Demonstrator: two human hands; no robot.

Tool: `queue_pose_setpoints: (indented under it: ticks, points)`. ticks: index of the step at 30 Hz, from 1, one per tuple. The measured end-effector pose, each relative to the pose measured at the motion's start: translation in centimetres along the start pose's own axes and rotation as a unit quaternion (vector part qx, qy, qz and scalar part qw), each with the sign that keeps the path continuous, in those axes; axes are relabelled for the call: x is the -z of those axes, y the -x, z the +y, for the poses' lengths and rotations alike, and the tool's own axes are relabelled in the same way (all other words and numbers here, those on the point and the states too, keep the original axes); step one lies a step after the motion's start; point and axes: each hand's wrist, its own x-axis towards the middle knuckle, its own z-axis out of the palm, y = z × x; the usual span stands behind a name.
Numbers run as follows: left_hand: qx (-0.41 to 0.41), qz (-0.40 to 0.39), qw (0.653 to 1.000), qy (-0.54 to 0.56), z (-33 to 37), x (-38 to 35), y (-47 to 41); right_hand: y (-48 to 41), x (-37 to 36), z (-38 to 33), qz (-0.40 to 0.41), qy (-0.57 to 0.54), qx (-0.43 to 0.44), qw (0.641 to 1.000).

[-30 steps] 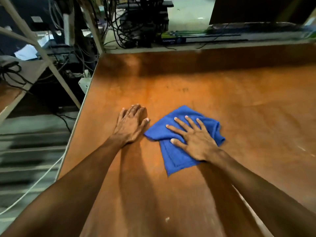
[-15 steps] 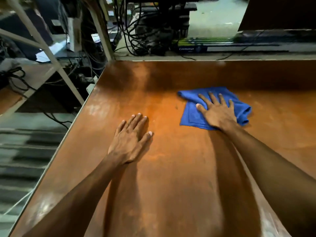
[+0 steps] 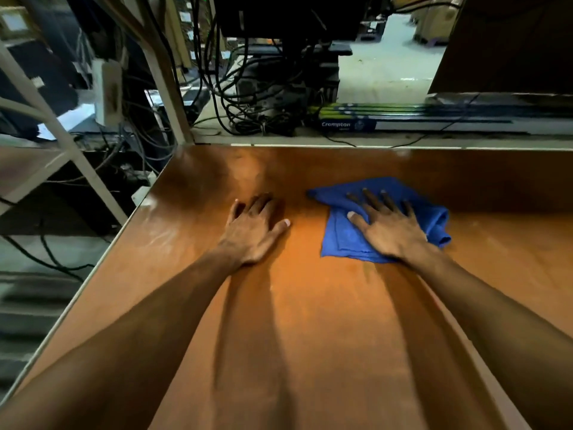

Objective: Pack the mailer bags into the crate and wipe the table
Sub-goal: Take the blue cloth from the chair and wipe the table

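step: wiping the desk [image 3: 310, 336] | right hand [image 3: 391, 232] flat, fingers spread, pressing blue cloth [image 3: 341, 240] at the far side | left hand [image 3: 252, 232] flat on desk | bags, crate: not seen (maybe packed) | next: slide cloth over unwiped parts

I get warm overhead light pooling on the surface [image 3: 325, 305], its far end dim, with long soft shadows, pale glare at its left edge and blurred, bowed margins.

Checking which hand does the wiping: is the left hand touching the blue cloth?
Apart. The head view shows a strip of bare table between the left hand and the blue cloth; only the right hand presses on it.
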Motion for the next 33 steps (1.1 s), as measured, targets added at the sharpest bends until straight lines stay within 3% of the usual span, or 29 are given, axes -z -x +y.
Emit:
queue_pose_setpoints:
  ticks: [3, 7, 11, 13, 17, 19, 22, 24, 25, 29, 31, 33]
  points:
    - [0.001, 0.013, 1.000, -0.002, -0.4, -0.5, -1.8, -2.4, 0.0, 0.8, 0.000, 0.000, 0.032, 0.999]
    - [0.000, 0.030, 1.000, -0.005, -0.6, -1.0, -1.8, -8.6, 0.5, 0.3, 0.009, -0.028, -0.109, 0.994]
    - [0.001, 0.046, 0.999, -0.006, -0.6, -1.2, -1.9, -11.3, -0.1, -6.1, 0.001, -0.014, 0.074, 0.997]
    - [-0.002, 0.046, 0.999, 0.002, -0.8, -1.3, -2.0, -12.9, 0.2, -5.7, -0.003, -0.022, 0.119, 0.993]
    - [-0.009, 0.059, 0.998, -0.006, -0.9, -1.6, -1.8, -16.4, 1.2, -1.0, 0.025, -0.034, -0.078, 0.996]
    - [-0.003, 0.059, 0.998, -0.001, -0.8, -1.6, -1.9, -17.2, 1.3, -1.5, 0.023, -0.025, -0.107, 0.994]
    - [-0.001, 0.065, 0.998, 0.001, -0.7, -1.5, -1.9, -16.9, 1.1, -4.4, 0.007, -0.007, 0.053, 0.999]
    - [-0.004, 0.065, 0.998, 0.007, -0.8, -1.4, -1.9, -16.7, 1.3, -3.1, -0.001, -0.021, 0.106, 0.994]
    - [-0.005, 0.065, 0.998, 0.010, -0.9, -1.4, -1.8, -16.8, 1.6, -1.2, 0.006, -0.027, 0.082, 0.996]
    - [-0.004, 0.066, 0.998, 0.009, -0.6, -1.0, -1.7, -15.7, 2.2, 6.6, 0.024, -0.043, -0.168, 0.985]
    - [-0.003, 0.064, 0.998, 0.012, -0.6, -1.0, -1.8, -14.3, 2.4, 6.4, 0.006, -0.034, -0.186, 0.982]
    - [-0.003, 0.068, 0.998, 0.012, -0.6, -1.1, -1.8, -12.2, 2.1, 4.4, -0.005, -0.031, -0.129, 0.991]
